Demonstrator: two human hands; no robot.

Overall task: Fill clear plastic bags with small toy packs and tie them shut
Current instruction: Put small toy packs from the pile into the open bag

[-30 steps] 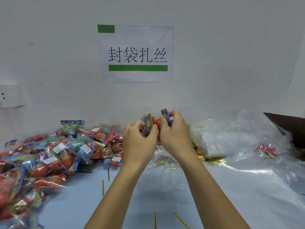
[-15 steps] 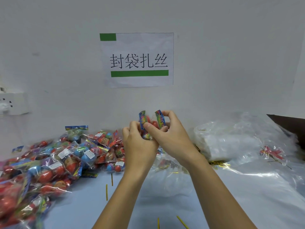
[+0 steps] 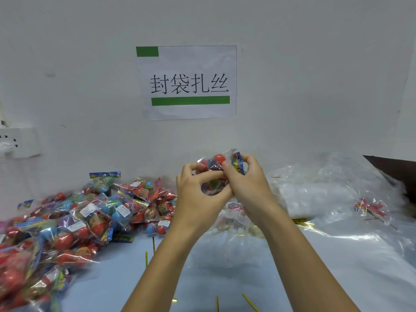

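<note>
Both my hands are raised above the table's middle, close together. Between them is a clear plastic bag (image 3: 216, 164) holding small toy packs with red balls and a blue card header. My left hand (image 3: 198, 194) grips the bag from the left with curled fingers. My right hand (image 3: 245, 183) pinches its top right by the blue header. The bag's lower part is hidden behind my fingers. Empty clear bags (image 3: 236, 224) lie under my hands.
A heap of filled toy bags (image 3: 74, 224) covers the table's left side. A pile of clear plastic bags (image 3: 326, 194) lies at the right, with one red toy pack (image 3: 369, 208) on it. Gold twist ties (image 3: 146, 258) are scattered on the blue table. A paper sign (image 3: 189, 82) hangs on the wall.
My hands have turned the bag of toy packs: the red ball now shows on top and the blue header sits at the right. The hands stayed in about the same place.
</note>
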